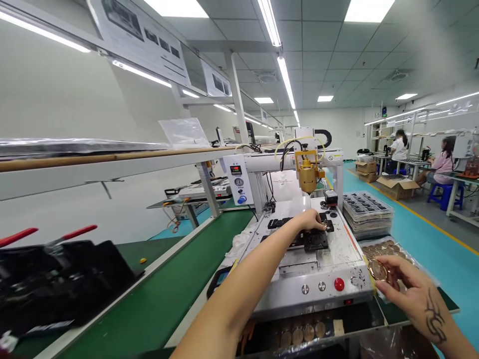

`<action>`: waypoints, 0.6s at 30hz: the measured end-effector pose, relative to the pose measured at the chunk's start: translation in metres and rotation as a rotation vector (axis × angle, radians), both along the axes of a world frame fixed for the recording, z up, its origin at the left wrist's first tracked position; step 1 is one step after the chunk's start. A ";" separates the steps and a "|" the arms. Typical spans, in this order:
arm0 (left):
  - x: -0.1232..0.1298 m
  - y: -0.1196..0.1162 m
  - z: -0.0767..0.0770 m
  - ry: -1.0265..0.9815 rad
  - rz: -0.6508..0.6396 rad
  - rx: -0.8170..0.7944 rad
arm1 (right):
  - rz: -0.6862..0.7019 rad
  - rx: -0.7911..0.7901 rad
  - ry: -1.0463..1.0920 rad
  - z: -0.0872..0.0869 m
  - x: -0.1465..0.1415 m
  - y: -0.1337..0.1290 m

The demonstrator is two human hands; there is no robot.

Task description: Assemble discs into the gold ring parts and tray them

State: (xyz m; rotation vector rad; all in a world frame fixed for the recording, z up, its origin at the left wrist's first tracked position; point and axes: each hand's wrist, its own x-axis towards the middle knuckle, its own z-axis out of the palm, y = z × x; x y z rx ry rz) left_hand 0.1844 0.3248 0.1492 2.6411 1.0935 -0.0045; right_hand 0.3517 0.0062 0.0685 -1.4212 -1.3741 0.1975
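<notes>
My left hand (311, 220) reaches over the bed of a white bench machine (284, 294), its fingers bent down at a black fixture (316, 240); what its fingertips hold, if anything, is too small to make out. Above and behind the hand hangs a gold-coloured machine head (307, 177). To the right of the machine's front corner, my right hand (402, 281) grips a round, shiny copper-coloured part (377, 269) between thumb and fingers. Just beyond that hand lies a clear tray (389, 248) of similar round parts.
Stacked trays (366, 212) of black parts stand right of the machine. A green conveyor belt (160, 294) runs along the left, beside a black bin (67, 284) with red-handled tools. More round parts (303, 334) lie below the machine's front. Two people sit at far benches.
</notes>
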 end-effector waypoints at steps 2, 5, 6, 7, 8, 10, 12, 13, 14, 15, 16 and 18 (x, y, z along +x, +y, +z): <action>0.007 0.005 0.003 0.056 0.002 -0.023 | -0.080 0.008 0.035 -0.003 0.010 0.000; 0.017 0.002 0.006 0.068 0.015 -0.032 | -0.083 0.007 0.074 -0.003 0.018 0.019; 0.019 0.000 0.007 0.049 0.022 -0.027 | -0.050 -0.001 0.085 -0.003 0.019 0.030; 0.019 -0.003 0.007 0.018 0.030 -0.019 | -0.007 -0.009 0.094 -0.002 0.020 0.042; 0.018 -0.006 0.007 -0.022 0.037 -0.009 | 0.041 -0.015 0.099 -0.003 0.020 0.057; 0.009 -0.013 0.011 -0.129 0.049 0.016 | 0.124 -0.019 0.090 -0.004 0.019 0.089; -0.006 -0.021 0.019 -0.260 0.052 0.043 | 0.176 -0.019 0.061 -0.004 0.016 0.125; -0.014 -0.027 0.024 -0.324 0.047 0.052 | 0.199 -0.029 0.041 -0.003 0.014 0.144; -0.024 -0.034 0.029 -0.382 0.036 0.058 | 0.222 -0.045 0.016 -0.002 0.013 0.163; -0.033 -0.042 0.035 -0.432 0.018 0.057 | 0.248 -0.065 -0.012 0.001 0.012 0.182; -0.043 -0.052 0.040 -0.469 -0.002 0.051 | 0.277 -0.094 -0.043 0.004 0.012 0.199; -0.064 -0.075 0.048 -0.520 -0.042 0.033 | 0.337 -0.166 -0.110 0.010 0.013 0.229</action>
